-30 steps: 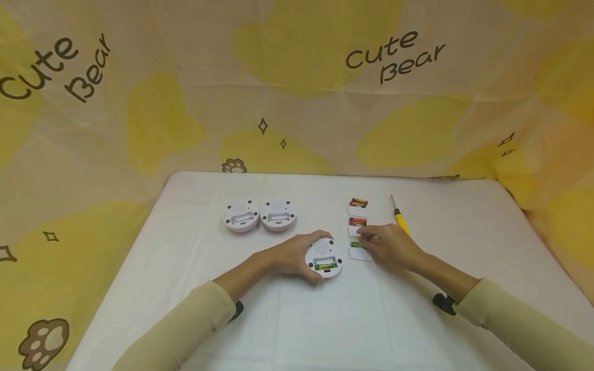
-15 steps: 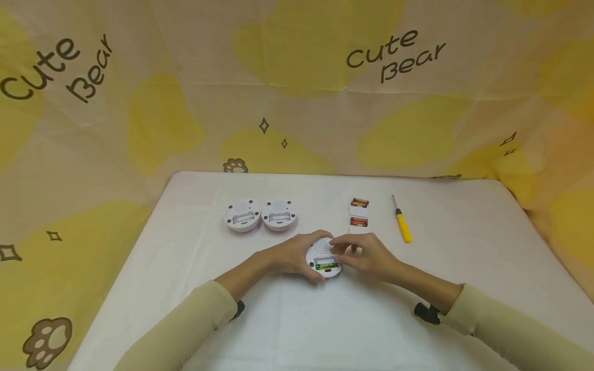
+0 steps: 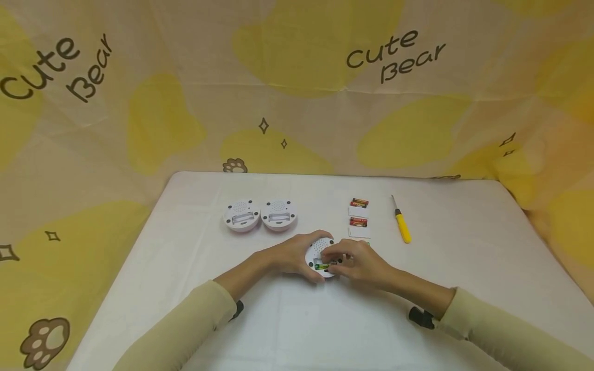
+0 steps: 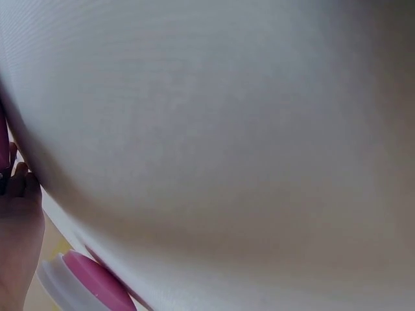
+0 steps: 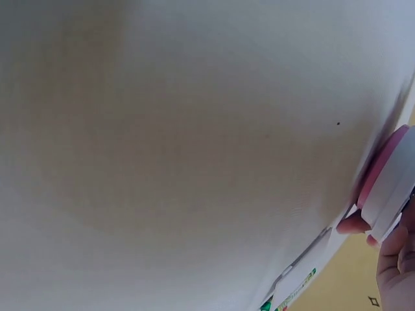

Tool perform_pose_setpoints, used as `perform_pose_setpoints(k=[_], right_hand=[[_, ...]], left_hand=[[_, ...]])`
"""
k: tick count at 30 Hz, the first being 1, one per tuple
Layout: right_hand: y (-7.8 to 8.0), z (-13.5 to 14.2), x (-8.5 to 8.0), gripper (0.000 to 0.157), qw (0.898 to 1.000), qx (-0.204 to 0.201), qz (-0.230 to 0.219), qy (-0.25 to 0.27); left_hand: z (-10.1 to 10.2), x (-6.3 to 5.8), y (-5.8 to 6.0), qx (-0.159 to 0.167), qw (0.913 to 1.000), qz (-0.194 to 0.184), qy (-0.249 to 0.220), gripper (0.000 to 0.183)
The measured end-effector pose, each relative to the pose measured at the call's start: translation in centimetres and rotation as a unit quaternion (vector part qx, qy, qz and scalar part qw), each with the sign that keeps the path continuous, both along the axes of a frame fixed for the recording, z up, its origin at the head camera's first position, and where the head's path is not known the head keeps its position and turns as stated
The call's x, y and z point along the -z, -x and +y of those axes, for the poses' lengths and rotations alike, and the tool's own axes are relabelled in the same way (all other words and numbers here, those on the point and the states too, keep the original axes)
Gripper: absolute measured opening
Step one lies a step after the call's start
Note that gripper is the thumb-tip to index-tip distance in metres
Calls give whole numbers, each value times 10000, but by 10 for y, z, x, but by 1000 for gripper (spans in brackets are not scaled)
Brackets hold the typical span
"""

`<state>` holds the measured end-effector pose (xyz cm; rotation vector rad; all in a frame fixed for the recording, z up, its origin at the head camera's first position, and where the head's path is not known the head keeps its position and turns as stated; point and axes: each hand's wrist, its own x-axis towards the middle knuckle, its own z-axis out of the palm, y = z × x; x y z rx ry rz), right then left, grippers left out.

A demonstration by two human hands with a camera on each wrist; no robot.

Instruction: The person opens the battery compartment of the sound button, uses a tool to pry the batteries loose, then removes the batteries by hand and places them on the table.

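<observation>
My left hand point(image 3: 293, 255) grips the side of a round white battery device point(image 3: 319, 247), its speaker holes and battery bay turned upward. One green battery point(image 3: 320, 267) shows in that bay. My right hand point(image 3: 364, 262) is at the bay's right side, thumb and index finger curled on either side of the battery's right end, hiding that end. In the right wrist view the device point(image 5: 392, 181) shows a pink edge below its white body. Beneath the right hand, a green battery's tip point(image 3: 368, 243) peeks out on the table.
Two similar white devices point(image 3: 242, 215) stand side by side at the back left, bays uncovered. Red batteries point(image 3: 359, 222) lie beside white covers point(image 3: 359, 232) right of centre. Farther right is a yellow-handled screwdriver point(image 3: 402, 226) on the white table point(image 3: 232, 330).
My right hand has moved left from the green battery and cover on the table to the device's bay, lowering its fingers onto it. The left hand and device have stayed in place.
</observation>
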<state>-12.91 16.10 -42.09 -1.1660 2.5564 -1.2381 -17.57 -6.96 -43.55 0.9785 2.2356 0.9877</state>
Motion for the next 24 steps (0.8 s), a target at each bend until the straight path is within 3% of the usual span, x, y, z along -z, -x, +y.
perform_pose_setpoints(k=[24], right_hand=[[0,-8,-4,29,9997,-83,-243,-20]], left_hand=[[-1,-1,0,51,10000,-61,-59,99]])
